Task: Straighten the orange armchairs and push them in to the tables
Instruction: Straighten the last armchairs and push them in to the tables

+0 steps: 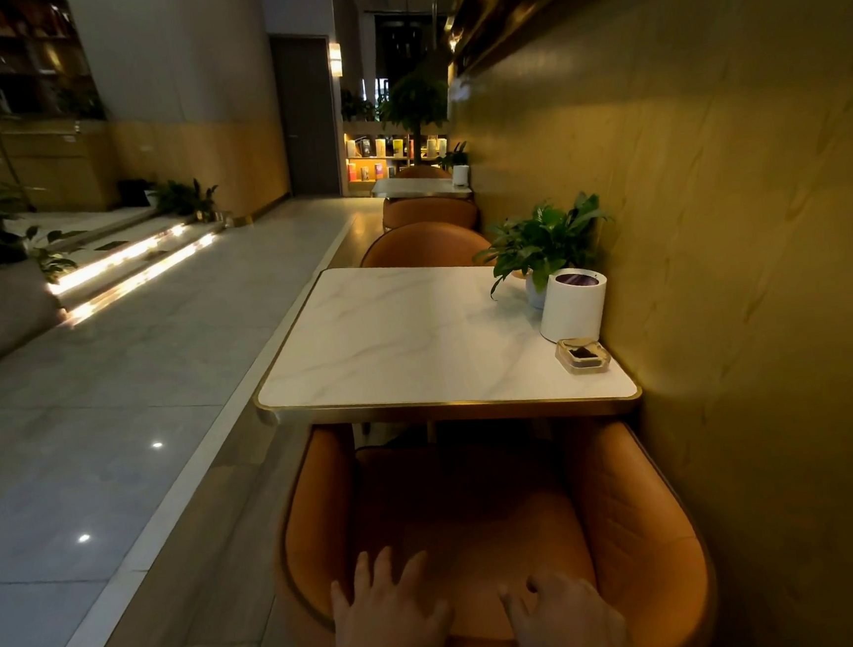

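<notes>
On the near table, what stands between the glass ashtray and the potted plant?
The white cylinder stands between ashtray and plant, in the head view.

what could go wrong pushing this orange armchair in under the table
The armchair has its right arm close to the wall and may scrape it. Its arms look tight under the table rim, so a push from the left hand and right hand could knock it and jolt the ashtray near that edge.
</notes>
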A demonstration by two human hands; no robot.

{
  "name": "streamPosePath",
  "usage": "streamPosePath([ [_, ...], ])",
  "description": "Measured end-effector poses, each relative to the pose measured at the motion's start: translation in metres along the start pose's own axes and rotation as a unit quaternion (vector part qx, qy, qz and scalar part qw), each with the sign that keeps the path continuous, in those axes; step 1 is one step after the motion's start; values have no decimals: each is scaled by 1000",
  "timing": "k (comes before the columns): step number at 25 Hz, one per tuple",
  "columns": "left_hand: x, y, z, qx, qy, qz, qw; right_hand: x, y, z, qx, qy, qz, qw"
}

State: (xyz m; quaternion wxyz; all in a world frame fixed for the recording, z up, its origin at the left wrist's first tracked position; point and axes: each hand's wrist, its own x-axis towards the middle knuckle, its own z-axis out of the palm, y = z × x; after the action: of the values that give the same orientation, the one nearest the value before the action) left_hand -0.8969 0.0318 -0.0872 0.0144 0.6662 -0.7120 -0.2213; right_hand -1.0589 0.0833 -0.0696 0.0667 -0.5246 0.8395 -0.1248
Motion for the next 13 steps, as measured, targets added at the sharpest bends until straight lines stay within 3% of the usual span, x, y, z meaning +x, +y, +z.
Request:
streamPosePath([
  [5, -6, -4, 10, -17, 83, 32, 996, -8, 7, -4, 25, 36, -61, 997],
  [13, -2, -8, 14, -30, 77, 29, 996, -3, 8, -2, 15, -4, -67, 998],
])
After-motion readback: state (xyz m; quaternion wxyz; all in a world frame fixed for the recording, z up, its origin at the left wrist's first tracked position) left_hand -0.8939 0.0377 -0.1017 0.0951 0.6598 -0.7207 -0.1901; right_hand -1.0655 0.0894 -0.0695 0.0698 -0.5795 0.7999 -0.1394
